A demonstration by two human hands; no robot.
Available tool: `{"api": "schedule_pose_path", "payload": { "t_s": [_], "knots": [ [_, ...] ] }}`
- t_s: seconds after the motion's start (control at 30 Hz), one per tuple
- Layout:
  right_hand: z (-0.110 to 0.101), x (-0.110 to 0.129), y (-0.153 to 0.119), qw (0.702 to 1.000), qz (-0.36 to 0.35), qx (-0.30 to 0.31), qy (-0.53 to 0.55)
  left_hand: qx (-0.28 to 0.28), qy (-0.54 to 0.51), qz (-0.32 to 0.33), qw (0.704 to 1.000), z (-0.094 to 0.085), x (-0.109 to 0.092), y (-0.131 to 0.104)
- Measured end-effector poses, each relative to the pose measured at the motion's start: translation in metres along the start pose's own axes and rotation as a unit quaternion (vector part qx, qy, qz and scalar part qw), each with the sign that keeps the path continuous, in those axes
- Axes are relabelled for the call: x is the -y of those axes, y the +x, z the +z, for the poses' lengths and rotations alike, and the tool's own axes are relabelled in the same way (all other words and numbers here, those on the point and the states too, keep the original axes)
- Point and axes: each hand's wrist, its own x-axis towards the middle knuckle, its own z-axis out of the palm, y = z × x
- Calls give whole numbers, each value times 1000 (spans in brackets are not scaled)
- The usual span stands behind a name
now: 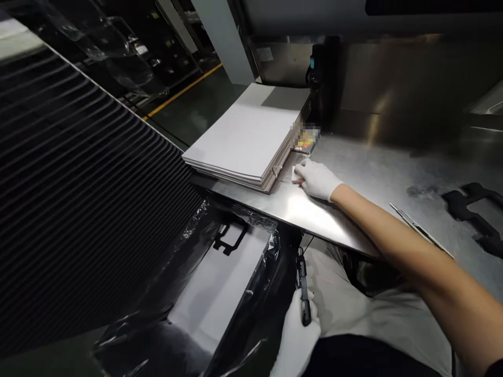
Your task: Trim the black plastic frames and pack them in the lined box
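Observation:
My left hand (296, 327), in a white glove, is low in front of my lap, its fingers closed around a flat black frame-shaped part (302, 285) seen nearly edge-on. Over the metal table (353, 157) reaches my right hand (320, 180), also gloved, with thumb and fingers pinching a small white block (294, 174) beside a stack of white sheets (247, 131). Another black frame part (231, 243) lies on a white sheet (212, 293) in a plastic-lined container below the table edge. A similar black part (477, 217) rests at the table's right.
Thin pointed metal tools (420, 229) lie under my right forearm. A phone-like object (307, 141), partly blurred out, is beside the stack. The black ribbed panel (86, 183) rises on the left. Clear plastic film (271, 246) edges the container.

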Motion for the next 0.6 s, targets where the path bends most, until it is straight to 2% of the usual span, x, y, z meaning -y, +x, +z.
{"api": "schedule_pose_path", "payload": {
  "t_s": [0.1,0.2,0.27,0.33,0.4,0.43,0.53,0.6],
  "knots": [
    [-1,-8,-38,1000,14,20,-13,30,-2,29,999,-7,-9,-1],
    [-13,-12,-85,998,50,35,-9,62,14,51,997,-12,-14,3],
    [-25,-9,-122,995,82,41,43,75,20,54,995,-13,-15,5],
    [-31,-3,-160,981,125,37,147,83,24,54,995,-13,-16,7],
    [-27,5,-197,941,173,36,288,87,25,49,995,-13,-18,8],
    [-20,10,-214,910,192,44,365,88,25,46,995,-13,-19,8],
    [13,27,-252,784,220,69,576,94,24,40,994,-13,-20,6],
    [37,41,-265,723,224,71,650,99,31,40,994,-13,-21,4]
  ]
}}
